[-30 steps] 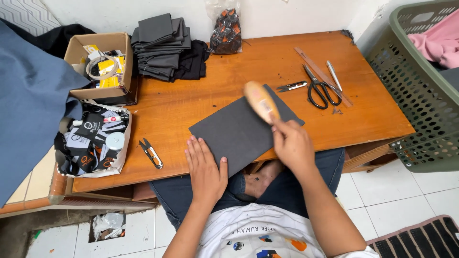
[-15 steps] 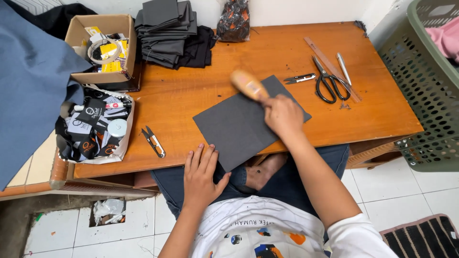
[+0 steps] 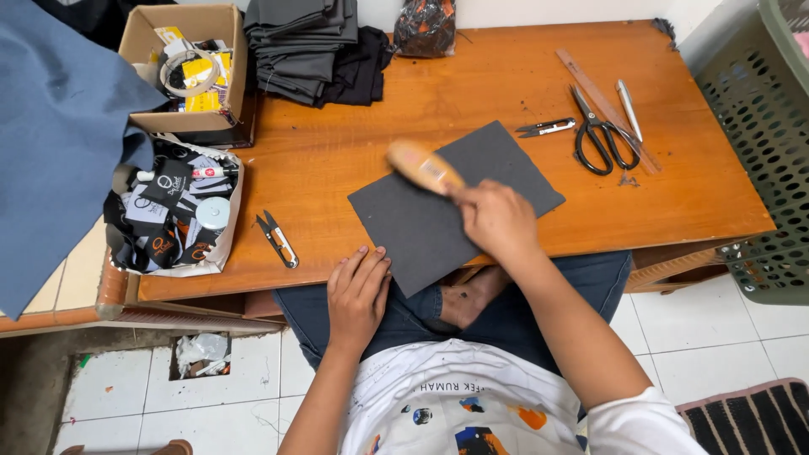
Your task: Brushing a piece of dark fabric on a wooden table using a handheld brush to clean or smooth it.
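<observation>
A dark grey sheet of fabric (image 3: 438,215) lies on the wooden table (image 3: 506,93), its near corner hanging over the front edge. My right hand (image 3: 497,221) grips the handle of a wooden brush (image 3: 423,166), whose head rests on the sheet's upper left part. My left hand (image 3: 358,291) lies flat with fingers spread at the table's front edge, its fingertips touching the sheet's near left edge.
Black scissors (image 3: 597,135), a ruler (image 3: 600,97), a pen (image 3: 628,108) and a small snip (image 3: 546,128) lie at the right. Another snip (image 3: 278,239) lies left of the sheet. Folded dark cloth (image 3: 308,46), a cardboard box (image 3: 190,72), a bag of labels (image 3: 173,215) and a green basket (image 3: 758,143) surround.
My right hand has carried the brush leftward and nearer across the sheet. My left hand has slid from on the sheet back to the table's front edge.
</observation>
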